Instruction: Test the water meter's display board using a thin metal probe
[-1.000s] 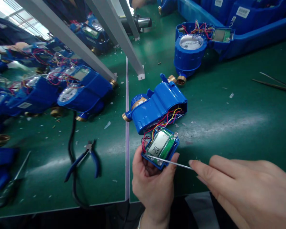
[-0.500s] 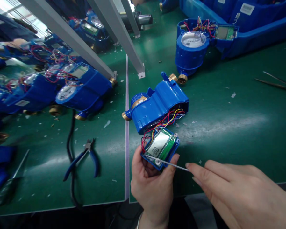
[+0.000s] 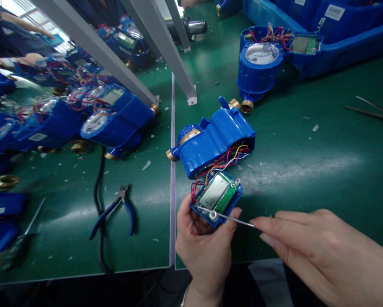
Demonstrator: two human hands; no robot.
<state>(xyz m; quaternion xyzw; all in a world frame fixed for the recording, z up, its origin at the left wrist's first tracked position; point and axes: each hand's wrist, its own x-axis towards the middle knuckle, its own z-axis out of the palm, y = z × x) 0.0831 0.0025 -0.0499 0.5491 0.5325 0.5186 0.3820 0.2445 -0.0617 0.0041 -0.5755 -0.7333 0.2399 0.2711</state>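
Probe [image 3: 230, 218] in right hand [image 3: 319, 251], long axis horizontal, tip leftward on display module [image 3: 217, 197].

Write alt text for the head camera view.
Left hand holds a small blue display module, wired to a blue meter on the green bench; right hand touches a thin metal probe to it.

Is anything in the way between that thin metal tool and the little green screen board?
Nothing visible: the right hand brings the thin metal probe straight onto the green display board in its blue tray, which the left hand cups from below.
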